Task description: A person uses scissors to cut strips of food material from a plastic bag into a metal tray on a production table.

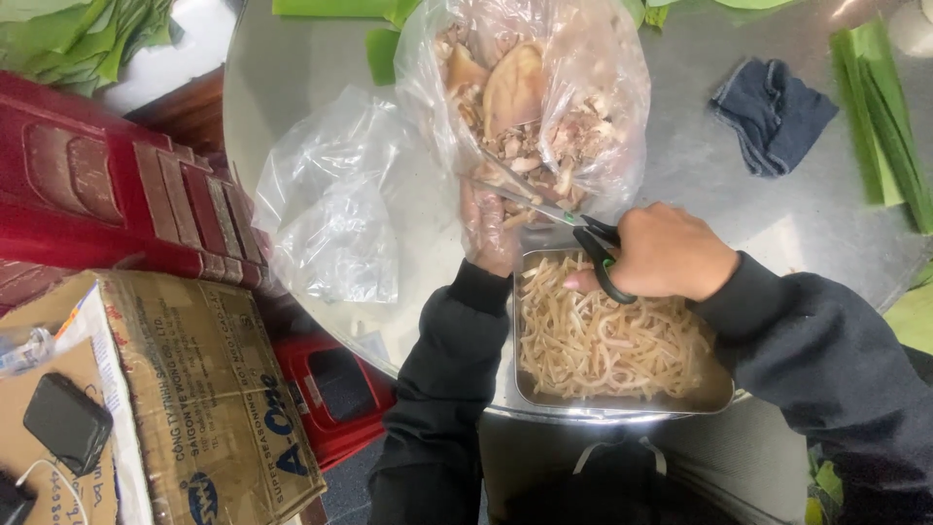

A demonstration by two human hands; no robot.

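Scissors (564, 226) with black handles and a green pivot sit in the right hand (669, 253), whose fingers are curled shut through the loops; the steel blades point left toward the mouth of a clear plastic bag (544, 97) and look slightly parted, closing on a pale strip. The left hand (489, 231) is pushed inside that bag, seen through the film, its fingers wrapped loosely around pieces of the meat; how tightly it grips cannot be told through the plastic. The bag is thin, glossy and wrinkled, bulging with pale beige and pinkish chunks of cooked meat (515, 107), some smooth and rounded, some ragged. Just below both hands, at the near edge of the counter (700, 185), stands a shallow rectangular metal tray (719, 394) with rounded corners, filled with long thin cream-coloured strips (603, 340) lying tangled. The counter is round, dull brushed steel. A second, empty crumpled plastic bag (335, 204) lies toward its left edge, a dark blue folded cloth (773, 112) toward the far right, and flat green leaves (889, 117) at the right edge. Both sleeves are dark and soft. Off the counter to the left is a worn cardboard box (194, 389).
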